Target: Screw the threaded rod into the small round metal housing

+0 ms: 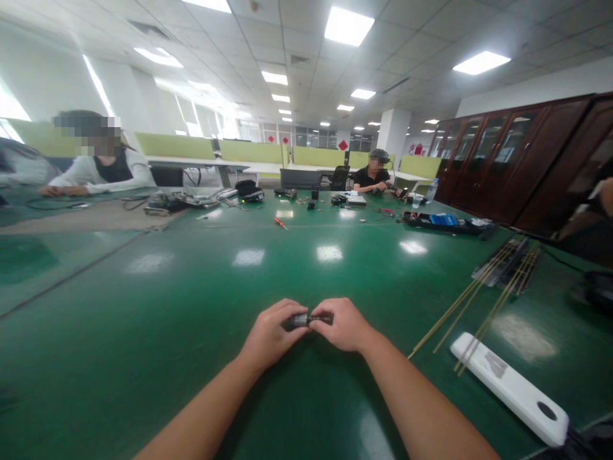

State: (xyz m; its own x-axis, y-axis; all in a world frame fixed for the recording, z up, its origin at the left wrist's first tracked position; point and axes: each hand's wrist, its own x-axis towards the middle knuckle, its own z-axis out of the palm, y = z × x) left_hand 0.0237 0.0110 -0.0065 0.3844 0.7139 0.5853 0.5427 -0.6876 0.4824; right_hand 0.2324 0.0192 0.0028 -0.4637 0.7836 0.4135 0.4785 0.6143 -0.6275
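Both my hands meet over the green table [143,332], a little above its surface. My left hand [269,335] is closed around the left end of a small dark cylindrical part [303,319]. My right hand [343,324] pinches the right end of the same part, where a thin dark stub sticks out. What the part is I cannot make out. My fingers hide most of it.
A white flat device [508,385] lies at the right, with several thin brass rods [472,300] across it. A red screwdriver [281,223], tools and cables sit farther back. One person [98,165] sits at far left, another [375,176] at the far end. Dark cabinets [517,160] line the right wall.
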